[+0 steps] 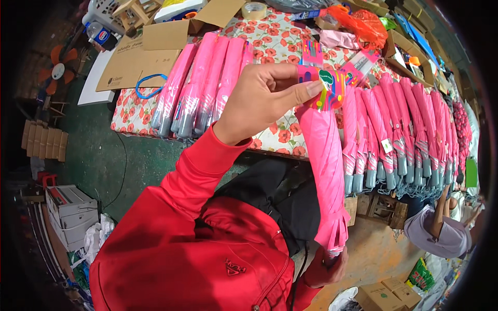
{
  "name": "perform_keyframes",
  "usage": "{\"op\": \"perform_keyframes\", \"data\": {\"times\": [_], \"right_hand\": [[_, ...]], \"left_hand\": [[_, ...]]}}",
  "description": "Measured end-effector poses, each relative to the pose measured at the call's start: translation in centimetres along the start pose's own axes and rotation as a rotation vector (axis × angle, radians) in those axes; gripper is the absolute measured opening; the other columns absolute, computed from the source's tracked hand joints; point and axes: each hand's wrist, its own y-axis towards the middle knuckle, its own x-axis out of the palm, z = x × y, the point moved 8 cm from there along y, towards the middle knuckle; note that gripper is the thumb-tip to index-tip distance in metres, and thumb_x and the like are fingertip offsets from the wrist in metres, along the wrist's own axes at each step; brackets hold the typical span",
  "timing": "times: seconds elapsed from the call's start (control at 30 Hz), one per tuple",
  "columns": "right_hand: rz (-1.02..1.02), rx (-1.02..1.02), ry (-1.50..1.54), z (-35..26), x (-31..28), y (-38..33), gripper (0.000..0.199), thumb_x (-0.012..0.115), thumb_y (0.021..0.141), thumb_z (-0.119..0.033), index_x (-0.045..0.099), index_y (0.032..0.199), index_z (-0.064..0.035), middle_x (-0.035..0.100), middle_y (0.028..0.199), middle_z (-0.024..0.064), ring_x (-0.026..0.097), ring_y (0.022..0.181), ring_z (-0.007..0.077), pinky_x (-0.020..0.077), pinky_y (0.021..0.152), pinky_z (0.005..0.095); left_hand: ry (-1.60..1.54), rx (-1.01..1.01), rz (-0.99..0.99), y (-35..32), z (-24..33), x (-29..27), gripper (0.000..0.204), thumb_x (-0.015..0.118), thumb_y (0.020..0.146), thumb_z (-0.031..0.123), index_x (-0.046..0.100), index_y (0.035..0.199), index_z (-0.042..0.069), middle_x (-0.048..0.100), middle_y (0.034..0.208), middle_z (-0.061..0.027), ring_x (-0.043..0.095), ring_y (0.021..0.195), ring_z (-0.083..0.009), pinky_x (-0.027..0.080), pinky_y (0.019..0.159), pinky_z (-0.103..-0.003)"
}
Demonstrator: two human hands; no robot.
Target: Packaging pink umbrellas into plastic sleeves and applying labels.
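Note:
A folded pink umbrella runs from above the table's front edge down toward my right side. At its upper end my left hand is closed, thumb and fingers pinching a colourful printed label with a dark green patch. The label lies over the top of the umbrella; whether it is fastened there I cannot tell. Around the umbrella's lower end my right hand is closed, its fingers partly hidden by gathered fabric. To the right, several pink umbrellas with grey handles lie in a row along the table edge.
On the flowered tablecloth, several umbrellas in clear sleeves lie at left, near a flattened cardboard box and blue loop. Farther back are a tape roll and red plastic bag. Another person's arm shows at right.

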Motion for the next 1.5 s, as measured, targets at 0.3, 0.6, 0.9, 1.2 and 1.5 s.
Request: {"op": "perform_keyframes", "data": {"times": [0.3, 0.6, 0.9, 1.2, 1.5], "right_hand": [[-0.065, 0.104, 0.035, -0.5, 1.6, 0.1, 0.050, 0.075, 0.062, 0.004, 0.067, 0.112, 0.0020, 0.070, 0.091, 0.0162, 0.059, 0.066, 0.0284, 0.0495, 0.061, 0.0338], [-0.175, 0.427, 0.428, 0.8, 3.0, -0.8, 0.042, 0.076, 0.075, -0.002, 0.066, 0.117, 0.0020, 0.071, 0.097, 0.0110, 0.060, 0.078, 0.0184, 0.0494, 0.073, 0.0296], [-0.204, 0.626, 0.574, 0.8, 3.6, -1.4, 0.038, 0.077, 0.075, -0.003, 0.067, 0.111, 0.0045, 0.071, 0.091, 0.0115, 0.060, 0.073, 0.0177, 0.0499, 0.069, 0.0279], [-0.422, 0.909, 1.013, 2.0, 6.3, -3.4, 0.027, 0.070, 0.085, -0.009, 0.065, 0.108, 0.0028, 0.066, 0.078, 0.0102, 0.050, 0.057, 0.0143, 0.0415, 0.055, 0.0238], [-0.688, 0.918, 1.526, -0.1, 7.5, -2.8, 0.022, 0.062, 0.094, -0.020, 0.060, 0.105, -0.0007, 0.058, 0.068, 0.0117, 0.040, 0.046, 0.0124, 0.0315, 0.044, 0.0231]], "left_hand": [[0.117, 0.002, -0.127, 1.1, -0.5, 0.9, 0.020, 0.080, 0.086, 0.011, 0.073, 0.100, -0.002, 0.071, 0.080, -0.0034, 0.060, 0.067, -0.0056, 0.047, 0.059, -0.019], [0.047, -0.031, -0.266, 3.2, -3.4, 1.3, 0.026, 0.083, 0.082, 0.011, 0.069, 0.102, 0.000, 0.071, 0.085, -0.0038, 0.061, 0.068, -0.0081, 0.048, 0.059, -0.020], [-0.084, -0.114, -0.425, 4.4, -6.2, 2.3, 0.042, 0.080, 0.082, 0.003, 0.063, 0.120, -0.001, 0.070, 0.097, -0.0077, 0.062, 0.070, -0.0091, 0.049, 0.061, -0.019], [-0.346, -0.266, -0.437, 3.8, -6.9, 3.1, 0.046, 0.078, 0.082, -0.001, 0.060, 0.124, -0.002, 0.071, 0.098, -0.0068, 0.064, 0.077, -0.0098, 0.051, 0.065, -0.018], [-0.761, -0.158, -0.720, 3.8, -6.9, 4.2, 0.045, 0.074, 0.084, -0.003, 0.058, 0.127, -0.004, 0.072, 0.104, -0.0118, 0.069, 0.082, -0.0131, 0.054, 0.071, -0.019]]}}
